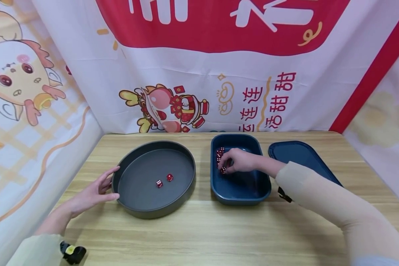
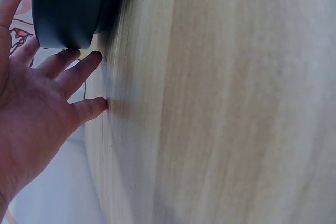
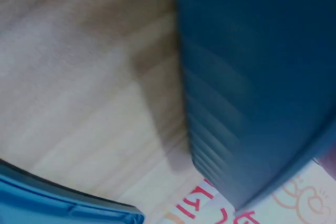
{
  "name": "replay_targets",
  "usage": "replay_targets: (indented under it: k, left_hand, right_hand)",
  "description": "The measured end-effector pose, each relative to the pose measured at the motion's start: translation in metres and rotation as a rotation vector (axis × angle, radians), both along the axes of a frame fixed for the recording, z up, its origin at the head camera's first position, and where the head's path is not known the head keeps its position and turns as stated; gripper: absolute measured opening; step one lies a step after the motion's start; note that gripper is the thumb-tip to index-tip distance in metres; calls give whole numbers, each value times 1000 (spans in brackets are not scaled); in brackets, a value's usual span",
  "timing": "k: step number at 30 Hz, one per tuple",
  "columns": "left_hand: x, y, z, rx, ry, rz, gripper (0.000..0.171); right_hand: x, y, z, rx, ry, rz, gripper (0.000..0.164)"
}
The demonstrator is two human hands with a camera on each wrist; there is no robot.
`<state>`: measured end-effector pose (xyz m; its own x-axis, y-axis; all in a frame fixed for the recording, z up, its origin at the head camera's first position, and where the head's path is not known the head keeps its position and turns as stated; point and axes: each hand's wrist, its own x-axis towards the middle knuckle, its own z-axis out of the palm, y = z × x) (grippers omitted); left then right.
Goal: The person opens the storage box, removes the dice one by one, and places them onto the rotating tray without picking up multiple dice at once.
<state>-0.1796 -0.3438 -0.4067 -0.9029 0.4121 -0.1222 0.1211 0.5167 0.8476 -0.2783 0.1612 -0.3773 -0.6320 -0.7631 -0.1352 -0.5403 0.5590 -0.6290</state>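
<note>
A round dark grey pan (image 1: 153, 203) stands on the left, with two red dice (image 1: 159, 183) lying on its floor. My left hand (image 1: 98, 190) spreads its fingers against the pan's outer left side; the left wrist view shows the fingertips at the dark wall. Inside a deep blue rectangular box (image 1: 241, 190), my right hand (image 1: 241, 160) reaches down with curled fingers and pinches a red die (image 1: 223, 170) at its fingertips. More red dice (image 1: 218, 157) cluster along the box's left wall, partly covered by the fingers. In the right wrist view the box wall hides nearly all of that hand.
A blue lid (image 1: 299, 155) lies right of the box, partly under the right forearm. Everything rests on a wood-grain table (image 1: 193, 236). Printed cloth (image 1: 186, 66) hangs behind the table and along both sides.
</note>
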Motion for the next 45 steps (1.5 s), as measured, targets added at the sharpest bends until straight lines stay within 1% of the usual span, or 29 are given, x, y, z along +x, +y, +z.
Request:
replay_targets:
  k: [4, 10, 13, 17, 24, 31, 38, 45]
  left_hand:
    - [0, 0, 1, 4, -4, 4, 88]
    - [-1, 1, 3, 3, -12, 2, 88]
    - [-2, 1, 3, -3, -17, 5, 88]
    - [-3, 3, 2, -11, -20, 3, 88]
    - [-5, 3, 3, 6, -14, -6, 88]
    - [-4, 2, 1, 18, -24, -1, 88]
    - [0, 1, -1, 14, -28, 8, 88]
    - [0, 0, 0, 15, -26, 11, 88]
  right_hand:
    - [-2, 1, 13, -27, 23, 3, 18]
    - [-4, 1, 29, -46, 84, 1, 20]
    - [-4, -2, 36, -68, 85, 7, 21]
    - [-3, -8, 45, -96, 78, 16, 21]
    - [-1, -28, 54, -128, 114, 44, 18]
    - [-3, -58, 60, -115, 98, 70, 17]
    - [-7, -92, 56, -76, 81, 110, 17]
    - [-8, -124, 53, -12, 74, 114, 17]
